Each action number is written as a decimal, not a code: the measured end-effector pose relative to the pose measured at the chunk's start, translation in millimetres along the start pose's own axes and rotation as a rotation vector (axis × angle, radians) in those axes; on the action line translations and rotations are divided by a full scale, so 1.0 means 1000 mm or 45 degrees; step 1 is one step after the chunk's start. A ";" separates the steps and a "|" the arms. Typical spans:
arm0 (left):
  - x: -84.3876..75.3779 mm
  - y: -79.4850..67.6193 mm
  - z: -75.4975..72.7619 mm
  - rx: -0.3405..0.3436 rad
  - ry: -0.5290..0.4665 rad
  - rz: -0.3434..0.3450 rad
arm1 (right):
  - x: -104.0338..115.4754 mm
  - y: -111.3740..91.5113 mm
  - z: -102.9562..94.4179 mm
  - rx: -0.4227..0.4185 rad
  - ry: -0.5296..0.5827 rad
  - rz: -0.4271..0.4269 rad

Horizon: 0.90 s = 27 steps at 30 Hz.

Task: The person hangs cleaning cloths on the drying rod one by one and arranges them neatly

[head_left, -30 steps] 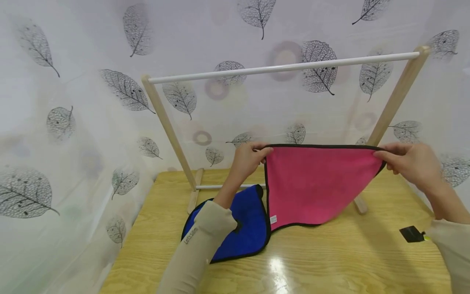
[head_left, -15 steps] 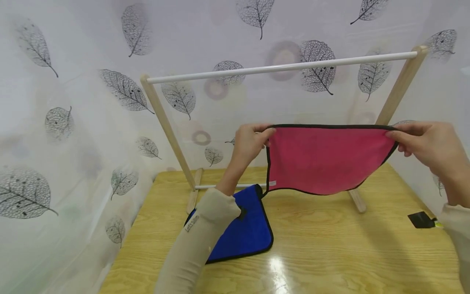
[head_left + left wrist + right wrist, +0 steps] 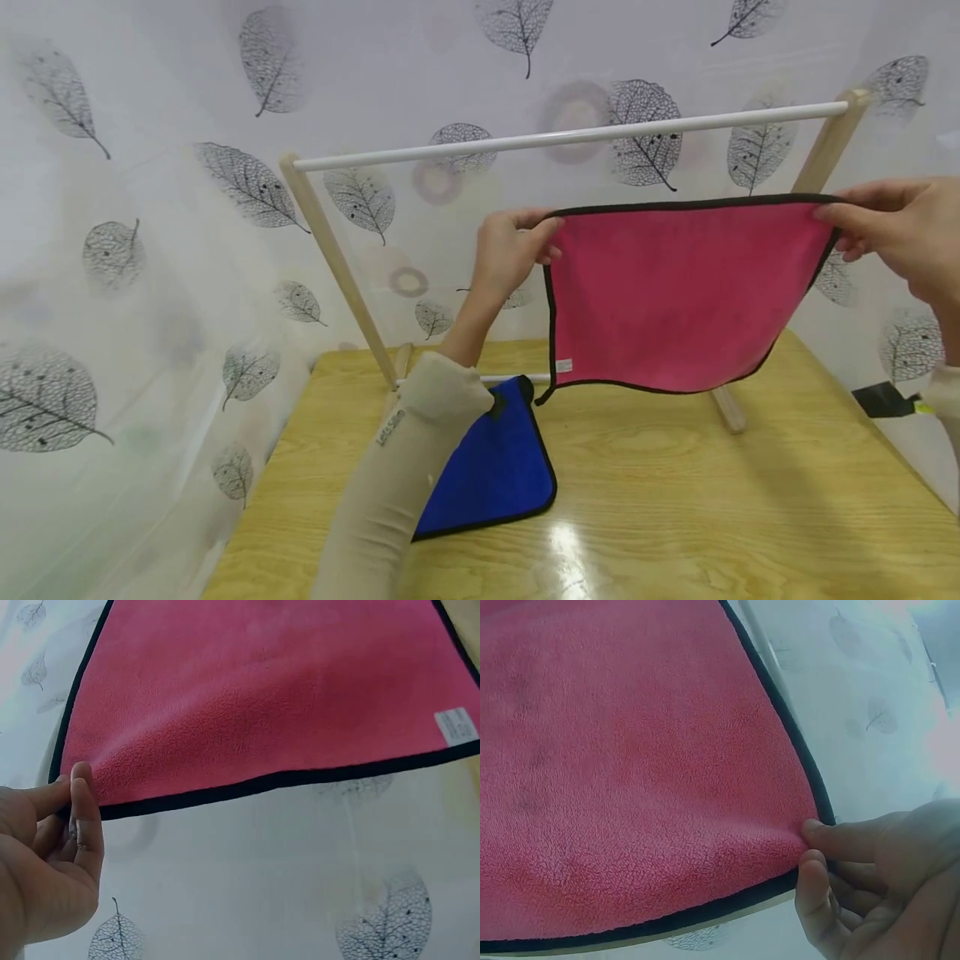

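Observation:
A pink towel [image 3: 675, 300] with black edging and a small white label hangs spread between my two hands, above the table. My left hand [image 3: 510, 254] pinches its upper left corner between thumb and fingers. The upper right corner is pinched by my right hand [image 3: 911, 229]. Both wrist views show the fuzzy pink cloth [image 3: 247, 697] and the fingers at its corners. Behind the towel stands a drying rack with a white top rail [image 3: 570, 139] and wooden posts [image 3: 337, 258]. The towel covers part of the right post and lower rail.
A blue towel [image 3: 502, 475] with black edging lies on the wooden table [image 3: 637, 508], partly hidden by my left forearm. A black tag [image 3: 885, 400] dangles near the right sleeve. Leaf-patterned sheeting [image 3: 187, 217] surrounds the table at the back and sides.
Both hands have risen, lifting the pink towel from near the tabletop toward the top rail. The right hand has also shifted right, and the towel's lower edge has come off the blue towel.

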<state>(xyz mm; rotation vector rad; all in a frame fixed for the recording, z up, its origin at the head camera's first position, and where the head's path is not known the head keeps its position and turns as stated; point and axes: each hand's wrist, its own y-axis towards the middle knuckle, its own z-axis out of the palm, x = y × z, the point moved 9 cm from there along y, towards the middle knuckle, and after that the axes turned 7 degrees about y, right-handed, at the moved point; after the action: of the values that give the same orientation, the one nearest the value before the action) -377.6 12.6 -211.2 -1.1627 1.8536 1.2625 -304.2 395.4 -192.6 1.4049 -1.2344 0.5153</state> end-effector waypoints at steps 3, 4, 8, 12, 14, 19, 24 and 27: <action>-0.009 0.005 -0.006 -0.046 -0.056 0.023 | 0.011 0.008 0.000 -0.007 0.042 -0.032; -0.012 0.007 -0.009 -0.059 -0.077 0.035 | 0.014 0.011 0.001 -0.007 0.057 -0.036; -0.024 0.012 -0.017 -0.091 -0.118 0.065 | 0.023 0.018 0.002 -0.002 0.187 -0.052; -0.036 0.017 -0.023 -0.116 -0.130 0.091 | 0.028 0.024 0.000 -0.008 0.299 -0.058; -0.042 0.020 -0.026 -0.134 -0.136 0.109 | 0.031 0.030 -0.002 -0.009 0.360 -0.070; -0.055 0.028 -0.032 -0.174 -0.193 0.131 | 0.036 0.045 -0.003 0.001 0.536 -0.075; -0.063 0.036 -0.035 -0.198 -0.220 0.123 | 0.039 0.060 -0.006 0.003 0.611 -0.027; -0.069 0.040 -0.039 -0.229 -0.232 0.153 | 0.045 0.067 -0.007 0.011 0.626 -0.020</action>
<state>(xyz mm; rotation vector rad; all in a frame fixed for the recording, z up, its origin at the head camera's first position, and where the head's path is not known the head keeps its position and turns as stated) -384.4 4.9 -122.9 -1.0016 1.7249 1.5756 -344.6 397.0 -122.3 1.1979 -0.8232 0.8001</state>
